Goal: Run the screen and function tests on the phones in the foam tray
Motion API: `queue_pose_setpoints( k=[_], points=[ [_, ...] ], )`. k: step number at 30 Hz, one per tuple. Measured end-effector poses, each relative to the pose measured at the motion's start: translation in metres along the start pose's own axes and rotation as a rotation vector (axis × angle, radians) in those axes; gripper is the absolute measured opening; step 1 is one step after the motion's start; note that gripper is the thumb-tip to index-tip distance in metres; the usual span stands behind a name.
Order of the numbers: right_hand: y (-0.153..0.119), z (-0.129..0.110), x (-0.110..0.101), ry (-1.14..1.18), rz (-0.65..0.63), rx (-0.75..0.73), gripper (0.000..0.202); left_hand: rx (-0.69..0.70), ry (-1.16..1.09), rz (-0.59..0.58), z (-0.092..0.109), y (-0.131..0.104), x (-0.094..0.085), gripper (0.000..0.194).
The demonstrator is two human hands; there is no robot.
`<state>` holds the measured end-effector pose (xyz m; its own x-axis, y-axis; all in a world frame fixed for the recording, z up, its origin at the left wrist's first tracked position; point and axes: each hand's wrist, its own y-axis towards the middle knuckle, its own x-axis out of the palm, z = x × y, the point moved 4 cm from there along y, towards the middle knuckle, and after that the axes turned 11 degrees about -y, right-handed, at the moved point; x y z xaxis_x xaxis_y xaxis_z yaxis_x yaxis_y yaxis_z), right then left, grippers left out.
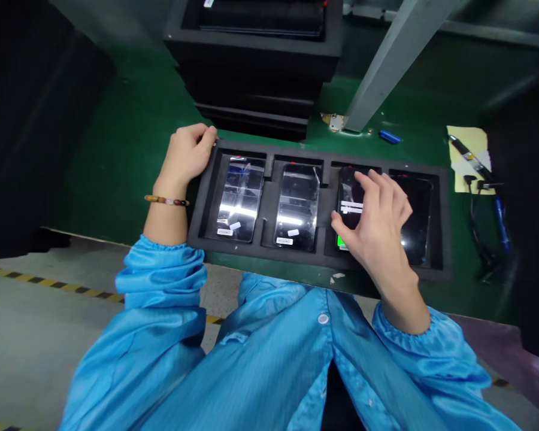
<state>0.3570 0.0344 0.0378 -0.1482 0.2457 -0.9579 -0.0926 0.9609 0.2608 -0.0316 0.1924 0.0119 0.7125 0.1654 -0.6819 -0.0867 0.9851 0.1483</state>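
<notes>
A long black foam tray lies on the bench with a smartphone in each compartment. My left hand is closed at the tray's far left corner, thumb and forefinger pinched on its edge. My right hand is over the third smartphone, thumb at its left edge and fingers curled across its top and right side. That phone's screen shows white bars and a green patch; my hand hides the rest. The first smartphone and second smartphone have dark, glossy screens with small white labels. The fourth smartphone is partly covered by my hand.
Stacked black trays stand behind, the top one holding dark devices. A grey metal post rises at the back. Rightward lie a blue cap, a pen on yellow paper, a black cable and a blue pen.
</notes>
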Motion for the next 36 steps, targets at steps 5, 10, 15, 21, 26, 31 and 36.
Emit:
queue_pose_setpoints(
  k=[5,10,15,21,26,31,36],
  points=[
    [0.0,0.016,-0.032,0.018,0.111,0.049,0.082,0.018,-0.008,0.014,0.002,-0.002,0.0,0.044],
    [-0.003,0.038,-0.055,0.041,0.058,0.108,0.076,0.014,-0.021,0.016,0.004,-0.003,-0.001,0.042],
    [-0.002,0.021,-0.028,0.072,0.049,0.052,0.077,0.007,-0.029,0.016,0.003,-0.002,-0.001,0.039],
    [-0.011,0.006,-0.02,0.076,0.02,-0.024,0.058,0.018,-0.019,0.003,0.0,0.001,0.0,0.039],
    [-0.051,0.02,-0.039,0.199,0.086,-0.179,0.04,0.024,0.002,0.009,0.003,-0.001,0.0,0.04],
    [-0.066,0.026,-0.035,0.249,0.08,-0.233,0.033,0.017,0.008,0.002,0.005,-0.002,0.001,0.041],
    [-0.05,0.04,-0.032,0.246,0.159,-0.049,0.03,-0.002,0.011,0.001,0.003,-0.001,0.0,0.04]
  ],
)
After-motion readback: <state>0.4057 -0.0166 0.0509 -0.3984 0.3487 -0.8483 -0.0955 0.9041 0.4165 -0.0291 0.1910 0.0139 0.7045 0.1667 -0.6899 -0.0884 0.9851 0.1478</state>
